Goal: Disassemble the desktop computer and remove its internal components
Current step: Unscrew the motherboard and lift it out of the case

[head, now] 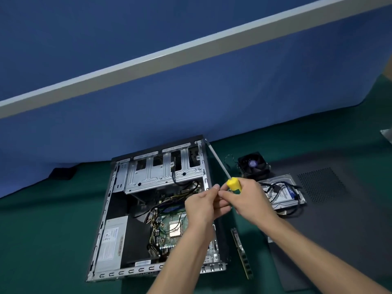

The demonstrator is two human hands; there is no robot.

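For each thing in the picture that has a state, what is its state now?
computer case: lying on its side, open
screwdriver: gripped by right hand, tip at the case's far corner
left hand: fingertips at the handle
cooler fan: out, on the mat
hard drive: out, cables on it
RAM stick: out, beside the case

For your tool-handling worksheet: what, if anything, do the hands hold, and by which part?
The right hand grips the screwdriver by its yellow handle. The left hand pinches something too small to identify.
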